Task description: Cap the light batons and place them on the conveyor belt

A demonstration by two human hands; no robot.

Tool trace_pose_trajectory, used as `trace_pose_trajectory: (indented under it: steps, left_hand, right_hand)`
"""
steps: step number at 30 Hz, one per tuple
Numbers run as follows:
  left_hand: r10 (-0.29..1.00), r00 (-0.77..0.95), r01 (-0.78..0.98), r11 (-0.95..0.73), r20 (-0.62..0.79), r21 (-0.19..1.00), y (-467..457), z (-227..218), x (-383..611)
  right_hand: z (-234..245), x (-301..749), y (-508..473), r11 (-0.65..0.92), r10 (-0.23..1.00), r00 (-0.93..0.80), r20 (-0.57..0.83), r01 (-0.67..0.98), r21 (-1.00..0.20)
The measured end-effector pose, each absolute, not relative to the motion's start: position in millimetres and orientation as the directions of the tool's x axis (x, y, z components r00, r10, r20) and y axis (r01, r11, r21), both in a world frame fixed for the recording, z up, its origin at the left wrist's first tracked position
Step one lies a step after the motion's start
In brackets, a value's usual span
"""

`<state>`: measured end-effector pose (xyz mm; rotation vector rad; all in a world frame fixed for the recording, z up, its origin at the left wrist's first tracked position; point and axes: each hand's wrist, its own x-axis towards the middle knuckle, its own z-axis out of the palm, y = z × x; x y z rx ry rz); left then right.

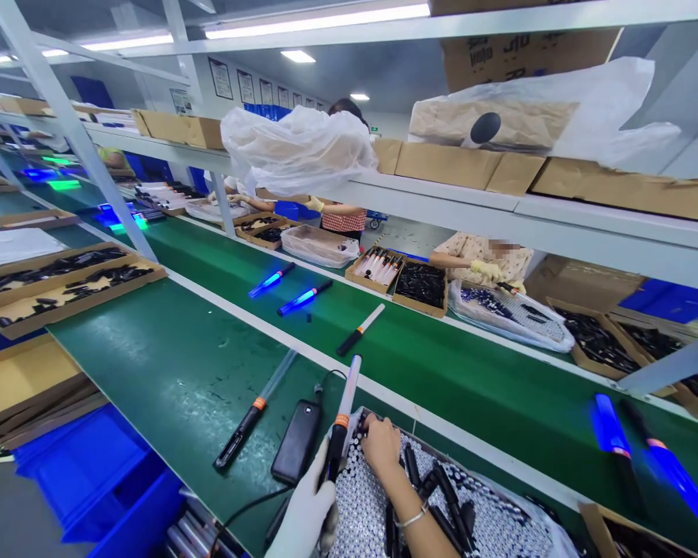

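Note:
My left hand (308,508), in a white glove, is closed round the black handle of a light wand (342,418) with an orange ring and a clear tube, held upright. My bare right hand (381,443), a bracelet on its wrist, has its fingers curled down into a tray of several small batteries (372,504); what they pinch is hidden. Several black parts (442,496) lie on the batteries. Another wand (254,411) and a black power bank (297,452) rest on the green bench to the left.
On the green conveyor (442,364) lie two lit blue wands (271,280) (304,297), an unlit one (360,330) and two more lit ones (613,434) at right. Other people's gloved hands (485,270) work across it among cardboard trays (401,283). Blue bins (98,480) stand lower left.

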<state>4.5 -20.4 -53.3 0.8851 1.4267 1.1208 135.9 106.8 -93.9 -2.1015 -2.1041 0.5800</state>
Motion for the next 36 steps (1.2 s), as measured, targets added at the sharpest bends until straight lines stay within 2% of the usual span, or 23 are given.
trace_pose_trajectory:
  steps: [8, 11, 13, 21, 30, 36]
  left_hand:
    - [0.96, -0.138, -0.061, 0.236, -0.242, 0.97, -2.3, -50.6, -7.9]
    - [0.959, -0.12, -0.066, 0.25, -0.256, 0.966, 1.6, -53.5, -5.4]
    - [0.956, -0.103, -0.067, 0.269, -0.275, 0.961, 2.9, -55.8, -1.9]
    - [0.941, -0.011, -0.039, 0.339, -0.34, 0.94, -6.4, -58.6, 10.8]
    - [0.986, -0.133, 0.01, 0.102, -0.099, 0.995, -27.6, -32.9, 2.5]
    - [0.982, -0.186, 0.053, 0.034, -0.023, 0.998, -43.3, -23.1, 3.1]
  right_hand:
    - [-67.5, 172.3, 88.4, -0.047, 0.997, -0.009, -0.079, 0.733, -0.678]
    - [-65.0, 173.9, 67.9, -0.07, 0.997, 0.019, -0.069, 0.474, -0.878]
    - [-64.5, 171.0, 54.0, -0.067, 0.998, 0.04, -0.058, 0.305, -0.95]
    - [-64.0, 167.8, 29.0, -0.103, 0.994, 0.066, -0.092, 0.186, -0.977]
    - [-38.1, 153.3, 6.1, 0.058, 0.998, -0.004, 0.058, 0.246, -0.967]
    - [-27.9, 154.4, -6.5, 0.111, 0.994, -0.027, 0.108, 0.257, -0.96]
